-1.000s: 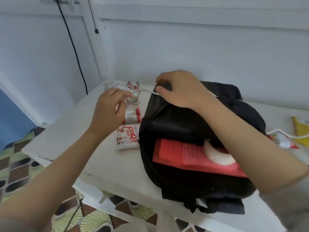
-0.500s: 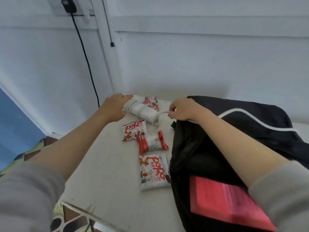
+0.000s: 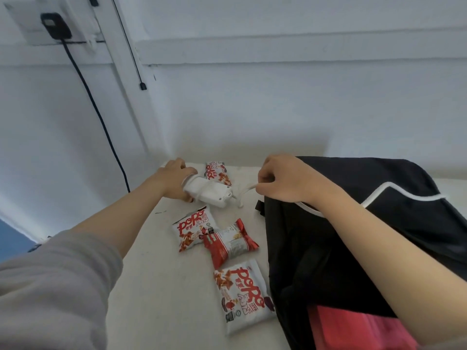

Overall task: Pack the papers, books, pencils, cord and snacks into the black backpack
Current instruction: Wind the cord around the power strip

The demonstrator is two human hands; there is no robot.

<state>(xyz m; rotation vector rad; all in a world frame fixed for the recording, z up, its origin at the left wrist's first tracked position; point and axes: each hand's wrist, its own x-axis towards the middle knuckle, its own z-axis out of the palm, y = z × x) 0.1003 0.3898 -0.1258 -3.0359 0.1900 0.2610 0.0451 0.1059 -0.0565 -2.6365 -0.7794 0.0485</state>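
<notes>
Your left hand [image 3: 174, 178] grips the white block [image 3: 208, 194] | right hand [image 3: 285, 180] pinches cord [image 3: 246, 190] just right of it | cord runs left-right | black backpack [image 3: 379, 210] lies right, under your right hand.
</notes>
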